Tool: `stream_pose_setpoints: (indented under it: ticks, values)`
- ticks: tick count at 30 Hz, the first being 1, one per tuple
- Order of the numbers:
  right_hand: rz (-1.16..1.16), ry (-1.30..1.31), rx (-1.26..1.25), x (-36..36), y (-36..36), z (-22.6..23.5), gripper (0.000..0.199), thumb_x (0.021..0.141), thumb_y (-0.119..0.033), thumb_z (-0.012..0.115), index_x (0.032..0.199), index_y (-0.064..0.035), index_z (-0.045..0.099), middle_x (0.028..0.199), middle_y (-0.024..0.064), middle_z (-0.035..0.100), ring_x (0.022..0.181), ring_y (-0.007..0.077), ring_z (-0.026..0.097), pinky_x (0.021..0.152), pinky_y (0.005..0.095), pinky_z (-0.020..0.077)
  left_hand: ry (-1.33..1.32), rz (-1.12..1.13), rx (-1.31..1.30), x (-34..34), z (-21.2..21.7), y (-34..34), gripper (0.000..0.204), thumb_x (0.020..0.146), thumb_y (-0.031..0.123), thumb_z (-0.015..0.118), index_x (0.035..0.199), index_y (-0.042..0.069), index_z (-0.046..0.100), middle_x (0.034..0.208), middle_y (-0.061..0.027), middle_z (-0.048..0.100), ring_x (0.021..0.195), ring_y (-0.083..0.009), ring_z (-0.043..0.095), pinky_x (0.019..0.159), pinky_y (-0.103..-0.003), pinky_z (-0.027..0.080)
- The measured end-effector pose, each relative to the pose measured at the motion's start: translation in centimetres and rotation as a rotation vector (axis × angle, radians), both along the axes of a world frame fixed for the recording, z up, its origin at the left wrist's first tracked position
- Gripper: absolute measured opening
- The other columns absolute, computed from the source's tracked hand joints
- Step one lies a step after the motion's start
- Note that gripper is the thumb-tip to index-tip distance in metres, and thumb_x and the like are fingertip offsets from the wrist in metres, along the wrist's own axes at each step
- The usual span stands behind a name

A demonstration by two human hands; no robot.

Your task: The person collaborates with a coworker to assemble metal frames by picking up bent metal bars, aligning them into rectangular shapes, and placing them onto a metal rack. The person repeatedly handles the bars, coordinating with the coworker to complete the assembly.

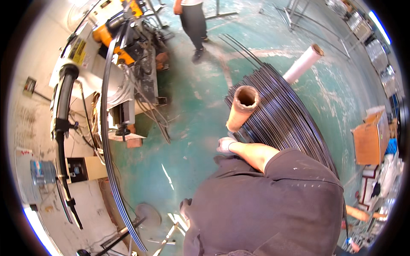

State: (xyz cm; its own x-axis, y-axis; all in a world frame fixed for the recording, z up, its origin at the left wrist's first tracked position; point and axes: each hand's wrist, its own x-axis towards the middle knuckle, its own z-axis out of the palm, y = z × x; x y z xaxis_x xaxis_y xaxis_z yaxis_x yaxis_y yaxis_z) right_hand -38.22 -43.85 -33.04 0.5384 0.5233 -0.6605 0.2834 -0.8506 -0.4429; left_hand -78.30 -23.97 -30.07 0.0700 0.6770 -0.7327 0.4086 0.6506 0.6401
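My right arm, in a dark short sleeve, reaches leftward across the middle. At its end my right hand, in a pale glove, looks closed; whatever it grips, if anything, is hidden. Just beyond that hand stands a brown cardboard tube, its hollow end up. Beside the tube lies a wide bundle of long dark rods, with a few poking out farther than the others. Only a sliver of my left hand shows by the dark shirt's left edge, its fingers hidden.
A white-wrapped roll stands beyond the bundle. More long dark strips curve along the left, near a machine with orange parts and loose cables. Another person stands at the far side. A cardboard box is at the right.
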Motion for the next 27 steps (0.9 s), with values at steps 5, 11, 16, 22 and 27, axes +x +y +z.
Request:
stream_pose_setpoints:
  ticks: [5,11,16,22,27]
  values:
    - [-0.193,0.037,0.009,-1.5,-2.2,1.8,0.043,0.09,-0.036,0.067,0.117,-0.0049,0.079,0.126,0.0245,0.073,0.119,0.0406,0.07,0.102,0.049,0.0547,-0.123,-0.205,0.033,2.6,0.6,2.8,0.021,0.095,0.007,0.069,0.112,-0.003,0.063,0.086,-0.0136,0.068,0.075,-0.0218,0.064,0.067,-0.035,0.053]
    - [-0.462,0.096,-0.054,-4.7,-6.7,-0.4,0.049,0.086,-0.041,0.07,0.124,-0.0109,0.077,0.13,0.0195,0.074,0.124,0.0356,0.068,0.107,0.044,0.0524,-0.06,-0.247,-0.107,8.5,3.0,6.4,0.023,0.097,0.006,0.066,0.117,-0.002,0.059,0.085,-0.0167,0.066,0.067,-0.0237,0.063,0.058,-0.037,0.052]
    - [-0.575,0.077,-0.083,-9.2,-9.8,0.9,0.047,0.088,-0.04,0.068,0.118,-0.0053,0.08,0.126,0.0237,0.073,0.121,0.0393,0.07,0.102,0.0478,0.0547,-0.205,-0.348,-0.2,10.5,0.7,10.4,0.021,0.098,0.006,0.063,0.116,-0.001,0.056,0.085,-0.0166,0.066,0.064,-0.0246,0.062,0.053,-0.037,0.05]
    - [-0.617,0.082,-0.083,-10.8,-10.8,2.6,0.045,0.088,-0.041,0.069,0.118,-0.0085,0.08,0.126,0.0206,0.074,0.122,0.0377,0.069,0.103,0.0465,0.0545,-0.131,-0.439,-0.125,12.3,1.5,9.0,0.021,0.098,0.007,0.064,0.116,-0.003,0.057,0.087,-0.0165,0.068,0.065,-0.0253,0.065,0.054,-0.036,0.053]
    - [-0.612,0.132,-0.061,-6.8,-10.2,1.7,0.046,0.088,-0.04,0.071,0.122,-0.0105,0.078,0.13,0.0196,0.073,0.124,0.0373,0.067,0.105,0.0456,0.0526,-0.06,-0.43,-0.063,13.8,3.3,6.8,0.024,0.097,0.006,0.065,0.117,-0.006,0.06,0.091,-0.018,0.071,0.071,-0.0271,0.069,0.062,-0.038,0.06]
